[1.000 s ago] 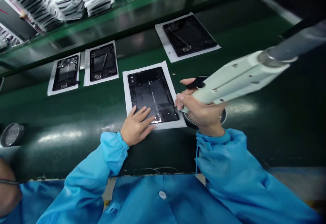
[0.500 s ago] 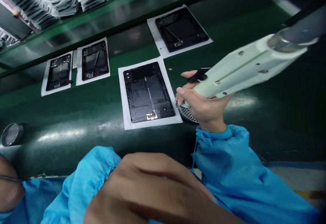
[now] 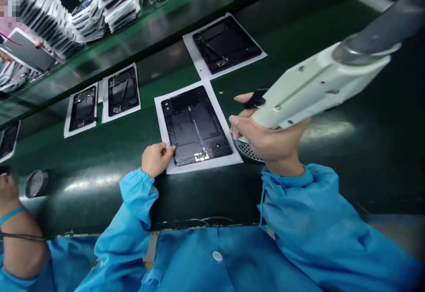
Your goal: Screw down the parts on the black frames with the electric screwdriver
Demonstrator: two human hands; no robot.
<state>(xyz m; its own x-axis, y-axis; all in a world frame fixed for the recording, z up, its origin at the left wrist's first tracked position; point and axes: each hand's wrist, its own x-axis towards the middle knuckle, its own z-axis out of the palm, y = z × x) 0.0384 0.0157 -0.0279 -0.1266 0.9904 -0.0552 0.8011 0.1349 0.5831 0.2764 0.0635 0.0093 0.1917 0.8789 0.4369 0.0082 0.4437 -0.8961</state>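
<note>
Head view: the right hand (image 3: 270, 139) is wrapped tight around the pale, long-bodied electric screwdriver (image 3: 312, 90), its tip low over a round perforated metal dish (image 3: 248, 151) just beside the black open-backed tablet shell (image 3: 195, 126). The left hand (image 3: 154, 159) is curled, fingertips pinching the near left corner of the white paper sheet (image 3: 199, 168) under the shell. This looks like the fastening step; the next move calls for bringing the tip onto a screw point while steadying the sheet. The shell lies on the green conveyor belt (image 3: 99, 159), long axis running away from the person, tilted slightly left
</note>
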